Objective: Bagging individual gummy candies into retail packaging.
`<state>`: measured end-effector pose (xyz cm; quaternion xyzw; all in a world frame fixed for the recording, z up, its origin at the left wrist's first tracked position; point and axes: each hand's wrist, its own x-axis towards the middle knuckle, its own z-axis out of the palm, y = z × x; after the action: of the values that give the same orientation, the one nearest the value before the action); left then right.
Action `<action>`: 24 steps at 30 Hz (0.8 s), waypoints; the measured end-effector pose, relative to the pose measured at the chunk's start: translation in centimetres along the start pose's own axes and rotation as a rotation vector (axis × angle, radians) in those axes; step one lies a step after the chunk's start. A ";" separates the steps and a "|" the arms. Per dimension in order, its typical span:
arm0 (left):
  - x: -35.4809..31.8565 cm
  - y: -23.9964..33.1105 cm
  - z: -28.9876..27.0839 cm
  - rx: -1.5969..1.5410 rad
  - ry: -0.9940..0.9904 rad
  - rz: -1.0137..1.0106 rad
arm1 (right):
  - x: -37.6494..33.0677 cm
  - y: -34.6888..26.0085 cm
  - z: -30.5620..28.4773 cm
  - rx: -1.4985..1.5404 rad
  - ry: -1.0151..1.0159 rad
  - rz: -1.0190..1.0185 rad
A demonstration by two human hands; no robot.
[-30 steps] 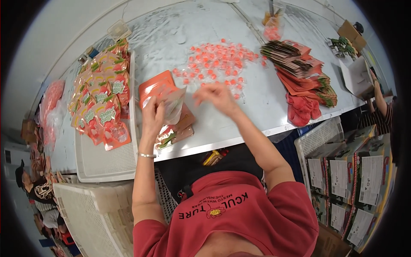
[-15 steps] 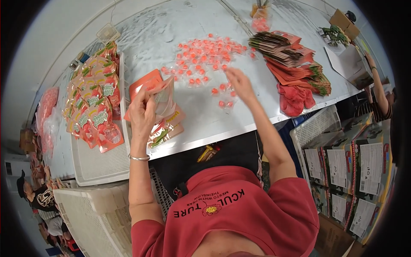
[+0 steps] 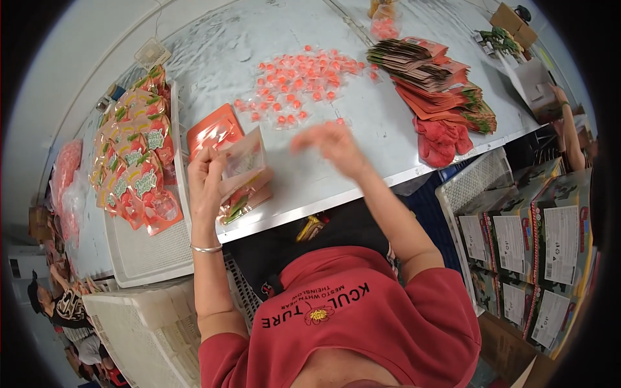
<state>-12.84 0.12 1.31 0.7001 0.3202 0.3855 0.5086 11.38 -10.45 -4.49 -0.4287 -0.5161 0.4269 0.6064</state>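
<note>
My left hand (image 3: 206, 174) pinches the edge of a peach-coloured pouch (image 3: 251, 160) with a clear window, its mouth spread apart near the table's front edge. My right hand (image 3: 336, 150) hovers over the table to the right of that pouch. Motion smears its fingers, so what they hold is unclear. Beyond both hands lies a loose spread of small, clear-wrapped red-orange pieces (image 3: 301, 77). A stack of flat orange pouches (image 3: 217, 129) rests just past my left hand, and another printed pouch (image 3: 242, 204) lies under the held one.
A white plastic tray (image 3: 139, 249) on the left bears filled printed pouches (image 3: 139, 149). To the right are fanned stacks of flat pouches (image 3: 433, 81) and a crumpled red cloth (image 3: 440, 141). Printed cartons (image 3: 559, 249) stand at lower right. Another person's arm (image 3: 569, 126) reaches in at far right.
My right hand has moved left toward the pouch. Most of the small group of wrapped pieces that lay beside it no longer shows there. The pouch's mouth now faces more to the right.
</note>
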 end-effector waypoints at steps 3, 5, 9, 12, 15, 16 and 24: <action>0.3 2.3 1.7 -0.086 0.073 -0.002 | -0.3 5.2 -4.2 -0.917 0.321 -0.114; 0.5 1.4 1.5 -0.058 0.059 0.020 | -0.5 7.6 -4.2 -1.678 0.462 -0.268; 0.7 0.9 1.7 -0.100 0.042 0.043 | -0.9 8.9 -3.0 -1.466 0.220 -0.214; 1.7 1.1 2.7 -0.090 0.028 0.056 | -0.1 9.9 -5.2 -1.346 0.236 -0.088; 2.9 1.2 4.9 -0.036 -0.034 0.177 | 2.1 7.8 -6.9 -0.534 0.512 0.038; 3.2 1.0 5.5 0.027 -0.039 0.193 | 3.1 5.7 -6.9 0.212 0.639 0.149; 5.9 -1.0 9.8 0.015 0.064 0.167 | 9.6 -5.8 2.0 -0.476 0.535 -0.497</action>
<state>-1.50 0.77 -0.18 0.7153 0.2798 0.4465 0.4590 10.79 -2.66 3.78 -0.5149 -0.5123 0.0107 0.6873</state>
